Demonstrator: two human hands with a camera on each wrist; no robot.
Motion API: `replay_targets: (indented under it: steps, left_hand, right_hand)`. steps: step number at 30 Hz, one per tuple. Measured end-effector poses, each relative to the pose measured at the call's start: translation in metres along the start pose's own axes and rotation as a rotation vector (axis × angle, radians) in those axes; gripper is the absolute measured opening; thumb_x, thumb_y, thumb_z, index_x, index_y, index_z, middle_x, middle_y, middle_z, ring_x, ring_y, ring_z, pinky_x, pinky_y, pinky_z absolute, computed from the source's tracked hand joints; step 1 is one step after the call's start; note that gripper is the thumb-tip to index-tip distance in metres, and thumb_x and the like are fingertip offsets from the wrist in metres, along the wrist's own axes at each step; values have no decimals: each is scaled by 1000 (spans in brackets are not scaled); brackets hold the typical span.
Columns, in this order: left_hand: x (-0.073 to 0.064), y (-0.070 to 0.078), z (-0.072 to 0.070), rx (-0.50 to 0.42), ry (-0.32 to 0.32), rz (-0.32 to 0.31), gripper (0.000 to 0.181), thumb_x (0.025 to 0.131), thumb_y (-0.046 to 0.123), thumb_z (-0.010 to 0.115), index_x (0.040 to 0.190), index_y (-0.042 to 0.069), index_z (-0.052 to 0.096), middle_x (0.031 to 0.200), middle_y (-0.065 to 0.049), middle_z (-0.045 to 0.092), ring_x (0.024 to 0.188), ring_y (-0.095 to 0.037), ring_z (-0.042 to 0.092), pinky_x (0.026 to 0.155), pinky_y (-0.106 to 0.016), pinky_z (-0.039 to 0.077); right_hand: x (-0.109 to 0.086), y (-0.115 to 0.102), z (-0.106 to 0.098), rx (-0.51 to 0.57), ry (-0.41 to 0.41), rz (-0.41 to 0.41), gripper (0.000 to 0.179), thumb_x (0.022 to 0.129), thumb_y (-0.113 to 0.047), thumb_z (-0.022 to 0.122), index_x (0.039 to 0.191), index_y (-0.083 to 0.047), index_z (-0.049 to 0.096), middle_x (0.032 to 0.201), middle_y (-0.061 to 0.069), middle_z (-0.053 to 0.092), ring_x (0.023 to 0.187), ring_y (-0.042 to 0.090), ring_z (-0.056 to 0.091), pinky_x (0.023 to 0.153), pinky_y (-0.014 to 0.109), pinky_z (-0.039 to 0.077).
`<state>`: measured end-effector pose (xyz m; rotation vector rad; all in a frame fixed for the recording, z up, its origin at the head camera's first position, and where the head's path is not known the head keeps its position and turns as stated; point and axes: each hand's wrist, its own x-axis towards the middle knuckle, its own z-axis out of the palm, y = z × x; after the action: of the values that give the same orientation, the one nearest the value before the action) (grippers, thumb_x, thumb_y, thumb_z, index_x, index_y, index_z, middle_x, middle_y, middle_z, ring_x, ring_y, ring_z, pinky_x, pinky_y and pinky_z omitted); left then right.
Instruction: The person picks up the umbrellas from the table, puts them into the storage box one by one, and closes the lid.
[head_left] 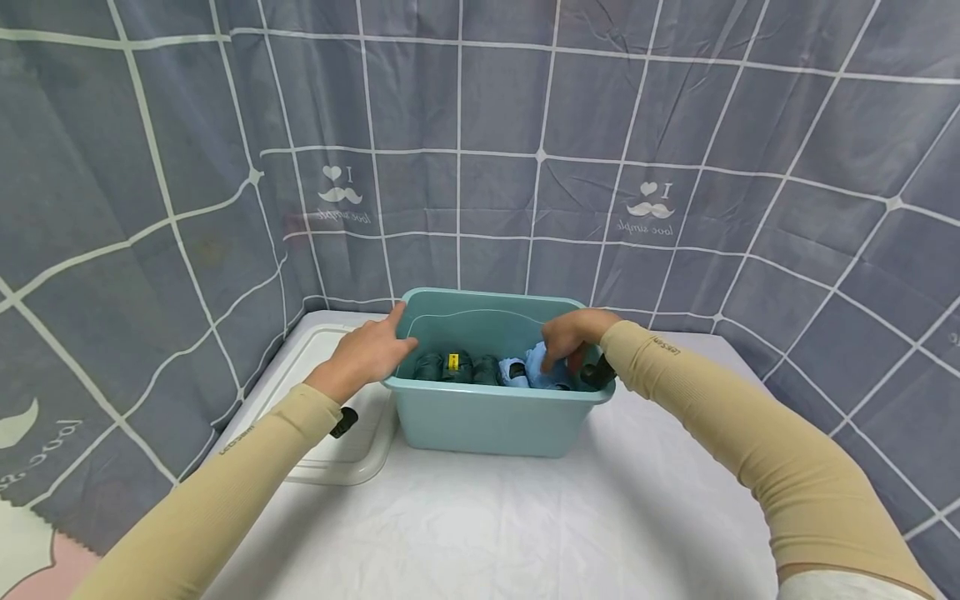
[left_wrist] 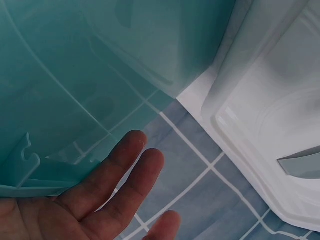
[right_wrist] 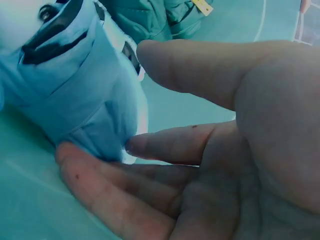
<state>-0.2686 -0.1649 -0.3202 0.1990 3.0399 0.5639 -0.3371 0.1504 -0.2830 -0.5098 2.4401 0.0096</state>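
A teal plastic bin point(head_left: 487, 421) stands on the white-covered table, holding a row of rolled cloth bundles. At its left rim is my left hand point(head_left: 369, 348), fingers extended and thumb spread; in the left wrist view its straight fingers lie along the outside of the bin wall. My right hand point(head_left: 573, 333) reaches down into the bin's right end. There, its fingertips touch a light blue rolled garment point(right_wrist: 95, 95) with black trim, while the thumb stands apart from it. Dark green rolls point(head_left: 428, 367) lie further left, one bearing a yellow tag point(head_left: 453, 362).
A white lid point(head_left: 352, 454) lies flat on the table left of the bin, partly under my left forearm. Grey curtain point(head_left: 495, 200) with white grid lines hangs close behind and at both sides. White tablecloth point(head_left: 480, 525) spreads in front of the bin.
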Motion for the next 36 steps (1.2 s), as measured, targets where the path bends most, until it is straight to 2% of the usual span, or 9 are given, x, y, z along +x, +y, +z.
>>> replay_targets:
  steps: [3,6,10,12,14,18,20,28,36]
  left_hand:
    - [0,0,0,-1,0,0,80,101,45,41,164,12,5,119,-24,67,87,-32,66,66,-43,48]
    - [0,0,0,-4,-2,-2,80,101,45,41,164,13,5,112,-22,68,82,-30,64,64,-42,47]
    - [0,0,0,-10,-6,-5,80,100,45,41,164,14,4,89,-15,67,73,-28,61,60,-40,45]
    - [1,-1,0,-17,-14,-5,80,101,45,41,164,14,3,81,-12,65,71,-27,61,59,-39,45]
    - [1,-1,1,-18,-12,-1,80,101,45,41,164,14,3,81,-10,64,71,-27,61,59,-39,45]
    - [1,-1,1,-18,-11,1,80,101,45,41,164,13,3,80,-10,64,71,-27,61,59,-39,45]
    - [1,-1,1,-18,-8,1,80,101,44,42,164,13,3,79,-11,64,71,-27,61,59,-39,44]
    - [1,-1,0,-3,3,13,80,100,44,41,164,11,5,93,-15,68,77,-29,63,63,-42,47]
    - [1,-1,0,2,17,21,80,100,44,41,164,10,7,111,-21,69,85,-30,64,68,-45,49]
  right_hand:
    - [-3,-2,-1,-21,26,-19,30,96,-31,64,89,-3,72,68,-3,49,68,14,64,74,33,58]
    - [-6,-4,-1,-38,50,-55,30,98,-31,63,103,-4,75,78,0,57,72,16,65,74,33,58]
    - [-11,-8,-2,-38,71,-95,37,99,-30,62,123,-4,71,111,7,68,84,23,71,79,35,58]
    - [-14,-9,-3,-21,80,-104,45,99,-29,62,133,-1,64,125,12,67,92,27,72,82,36,58]
    - [-17,-9,-3,7,89,-110,51,99,-30,62,140,1,58,133,16,64,99,29,71,84,37,58]
    - [-24,-6,-6,59,125,-131,58,100,-31,61,146,2,50,138,19,60,111,30,68,87,37,58]
    - [-30,-2,-8,59,163,-150,58,101,-31,60,147,1,49,138,20,60,111,30,67,87,38,57]
    - [-52,19,-10,103,406,-186,52,100,-33,61,145,-7,55,135,17,62,121,32,61,98,51,51]
    - [-62,44,-7,204,533,-201,49,99,-30,63,143,-9,57,134,16,63,116,31,63,93,48,52]
